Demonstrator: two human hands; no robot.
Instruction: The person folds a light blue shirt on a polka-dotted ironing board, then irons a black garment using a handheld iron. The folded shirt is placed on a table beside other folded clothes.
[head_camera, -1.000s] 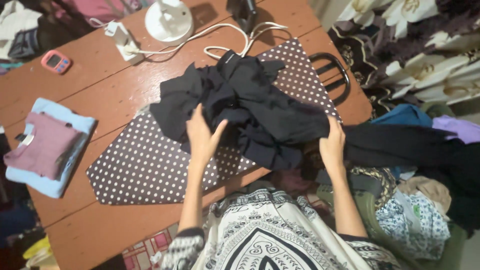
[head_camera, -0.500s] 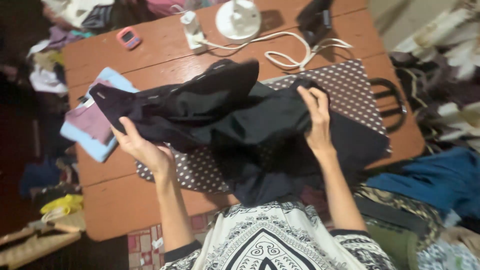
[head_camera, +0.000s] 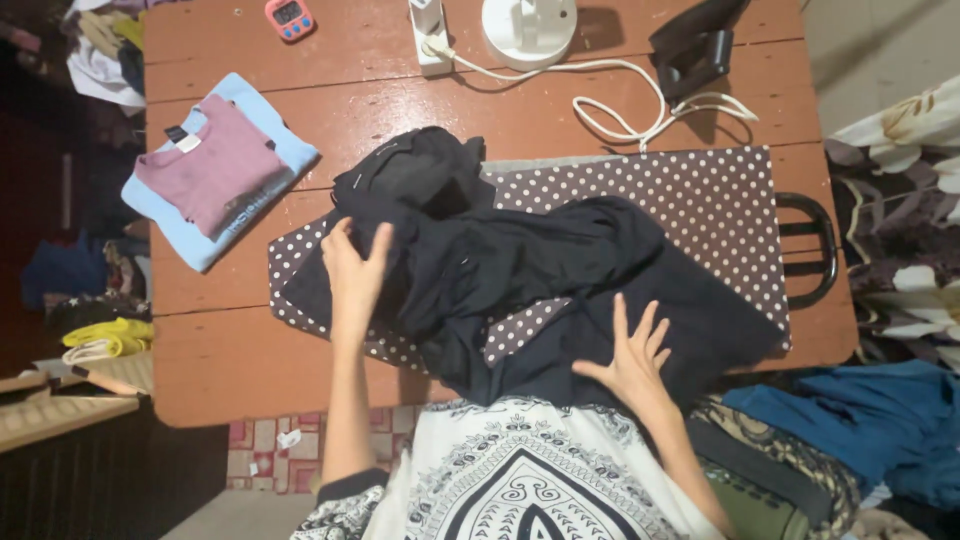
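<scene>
Fingers of the right hand (head_camera: 632, 352) are spread wide and pressed flat on the near hem of the black garment (head_camera: 520, 270), gripping nothing; the cloth runs from them toward 11 o'clock. The left hand (head_camera: 355, 275) lies at 9 o'clock from the right, fingers curled over a bunched fold at the garment's left end and seeming to pinch it, though the fingertips are partly buried in cloth. The garment's long axis runs left to right between the two hands, rumpled, with a raised heap at 12 o'clock from the left hand.

Beneath it lies a dotted ironing pad (head_camera: 700, 195) on the red wooden tabletop (head_camera: 240, 350). At 10 o'clock sits a folded pink and blue stack (head_camera: 215, 165). Along the far edge stand a pink timer (head_camera: 290, 17), a white round base (head_camera: 528, 28), a looping white cord (head_camera: 620, 100) and a dark iron (head_camera: 695, 45).
</scene>
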